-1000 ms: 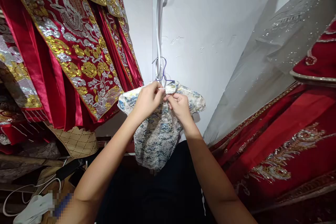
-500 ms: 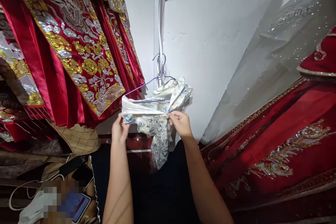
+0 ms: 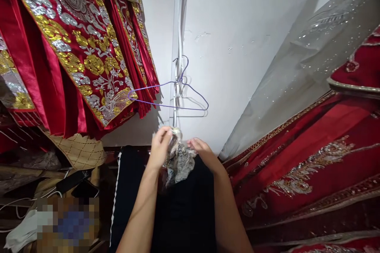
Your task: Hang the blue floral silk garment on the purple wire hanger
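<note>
Item: small blue-and-white floral garment (image 3: 178, 160), bunched just below the bare purple wire hanger (image 3: 172, 97). We grip it with our left hand (image 3: 160, 148) and right hand (image 3: 202, 152), fingers closed on cloth. Risk: loose folds may slip onto clutter below.

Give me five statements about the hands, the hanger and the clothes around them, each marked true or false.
1. Both hands hold the patterned garment. True: left hand and right hand grip it.
2. The garment hangs on the purple hanger. False: the hanger is bare, above the hands.
3. Red embroidered robes hang at the left. True.
4. The hanger lies on the floor. False: it hangs by the white wall.
5. The garment is spread flat. False: it is bunched up.
</note>
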